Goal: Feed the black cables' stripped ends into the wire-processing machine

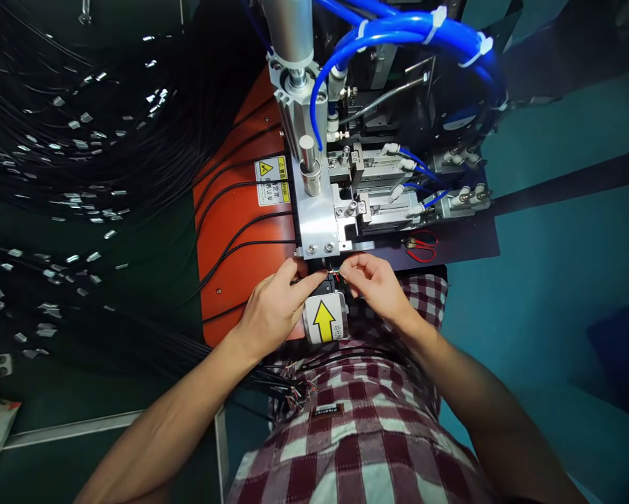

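Note:
My left hand [275, 301] is closed at the front end of the machine [317, 224], its thumb and fingers pinching a black cable near its stripped end. Thin coloured wires [335, 272] fan out from that end. From the right, my right hand [371, 280] pinches the wire tips between thumb and forefinger. Just below the fingers is a white label with a yellow arrow [323, 322]. Several black cables [241, 238] run over the orange plate [224, 273] into the machine's left side. A bundle of stripped cable ends [296, 393] lies against the checked apron.
Black cables with shiny tips [83, 154] cover the dark green table at left. Blue air tubes [413, 31] arch over the machine. Small red-handled snips [422, 247] lie on the dark plate at right. A wrench [85, 12] is at the upper left.

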### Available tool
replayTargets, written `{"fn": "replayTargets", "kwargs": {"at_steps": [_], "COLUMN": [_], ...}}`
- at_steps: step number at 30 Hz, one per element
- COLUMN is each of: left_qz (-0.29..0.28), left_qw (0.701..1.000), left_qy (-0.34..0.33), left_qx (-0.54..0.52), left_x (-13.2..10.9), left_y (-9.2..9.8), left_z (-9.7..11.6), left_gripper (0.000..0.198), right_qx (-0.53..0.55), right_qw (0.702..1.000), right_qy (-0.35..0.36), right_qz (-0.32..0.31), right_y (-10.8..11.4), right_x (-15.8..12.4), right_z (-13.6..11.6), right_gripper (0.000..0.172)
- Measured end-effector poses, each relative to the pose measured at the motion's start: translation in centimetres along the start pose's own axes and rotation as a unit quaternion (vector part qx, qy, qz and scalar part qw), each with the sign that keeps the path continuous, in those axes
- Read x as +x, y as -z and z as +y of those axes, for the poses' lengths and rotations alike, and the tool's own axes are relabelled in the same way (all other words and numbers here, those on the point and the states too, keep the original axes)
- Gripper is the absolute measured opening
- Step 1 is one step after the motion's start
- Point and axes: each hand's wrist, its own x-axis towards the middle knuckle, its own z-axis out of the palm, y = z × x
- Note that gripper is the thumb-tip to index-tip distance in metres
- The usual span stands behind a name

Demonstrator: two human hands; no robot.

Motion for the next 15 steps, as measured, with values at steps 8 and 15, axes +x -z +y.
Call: {"fn": "replayTargets", "kwargs": {"at_steps": [8, 15], "left_qz": [0.003, 0.011], "left_qw": [1.000, 1.000], "left_qy": [-0.010, -0.024], "left_qx": [0.023, 0.015], "left_x": [-0.06, 0.04], "left_y": [-0.15, -0.16], "left_z": [0.00, -0.01], "left_gripper": [0.034, 0.032], "right_qx": [-0.126, -0.028], "right_qw": [0.988, 0.999], "right_qy": [0.076, -0.014], "right_qz": [0.052, 0.014], "right_y": [-0.25, -0.27], "right_x": [-0.63, -0.26], "right_z": [0.63, 0.13], "right_gripper": [0.020, 0.024]}}
